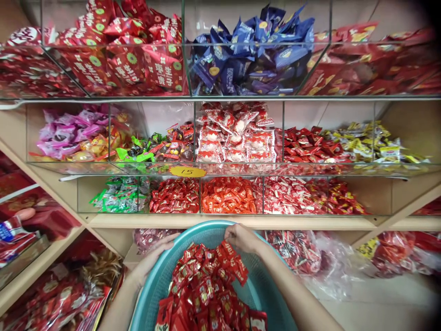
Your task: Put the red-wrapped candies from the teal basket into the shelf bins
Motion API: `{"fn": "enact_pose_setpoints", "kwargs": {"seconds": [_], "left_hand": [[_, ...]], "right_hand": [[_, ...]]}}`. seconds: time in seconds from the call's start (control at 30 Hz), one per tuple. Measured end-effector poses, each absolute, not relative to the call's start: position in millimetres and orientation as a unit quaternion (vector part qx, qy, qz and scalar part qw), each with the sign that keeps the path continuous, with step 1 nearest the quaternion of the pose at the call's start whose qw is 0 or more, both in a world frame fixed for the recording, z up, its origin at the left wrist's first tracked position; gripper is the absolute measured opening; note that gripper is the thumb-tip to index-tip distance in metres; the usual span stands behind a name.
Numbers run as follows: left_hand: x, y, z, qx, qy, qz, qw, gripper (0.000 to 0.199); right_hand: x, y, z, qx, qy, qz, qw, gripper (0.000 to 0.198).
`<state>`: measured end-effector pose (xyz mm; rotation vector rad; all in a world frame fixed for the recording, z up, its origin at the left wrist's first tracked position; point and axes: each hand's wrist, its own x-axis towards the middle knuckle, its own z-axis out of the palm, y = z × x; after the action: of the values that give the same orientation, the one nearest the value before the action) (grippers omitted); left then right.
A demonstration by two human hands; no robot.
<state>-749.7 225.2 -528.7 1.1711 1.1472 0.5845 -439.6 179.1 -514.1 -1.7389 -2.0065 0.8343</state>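
A teal plastic basket (155, 280) stands close in front of me, below the shelves. It holds a heap of small red wrapped packets (203, 292), which look like candies. My left hand (155, 255) grips the basket's left rim, its fingers lying along the outside edge. Over the basket's far side, my right hand (241, 238) has its fingers curled in a pinch. A bunch of red packets (234, 259) hangs directly under those fingertips, down onto the heap. The fingers partly hide where they meet the packets.
Divided clear bins of wrapped sweets line the shelves: orange packets (229, 195), blue packets (251, 50) and pink packets (62, 131). A yellow tag (188, 171) reads 15. Bagged sweets (292, 248) lie below the wooden shelf edge (117, 222). A fingertip (25, 214) shows at the far left.
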Motion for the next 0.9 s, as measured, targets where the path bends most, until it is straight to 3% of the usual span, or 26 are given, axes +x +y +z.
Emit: {"fn": "enact_pose_setpoints", "kwargs": {"seconds": [0.07,0.2,0.43,0.9], "left_hand": [[-742,230,-520,0.541,0.491,0.236,0.64,0.046],[-715,246,-507,0.748,0.467,0.146,0.448,0.034],[-677,257,-516,0.809,0.54,0.09,0.217,0.055],[-682,257,-506,0.805,0.574,-0.005,0.149,0.07]], "right_hand": [[-440,182,-516,-0.613,-0.701,0.317,0.179,0.012],[-442,184,-520,-0.607,-0.702,0.319,0.192,0.011],[-440,186,-530,-0.607,-0.693,0.339,0.192,0.012],[-454,188,-530,-0.621,-0.715,0.279,0.157,0.016]]}}
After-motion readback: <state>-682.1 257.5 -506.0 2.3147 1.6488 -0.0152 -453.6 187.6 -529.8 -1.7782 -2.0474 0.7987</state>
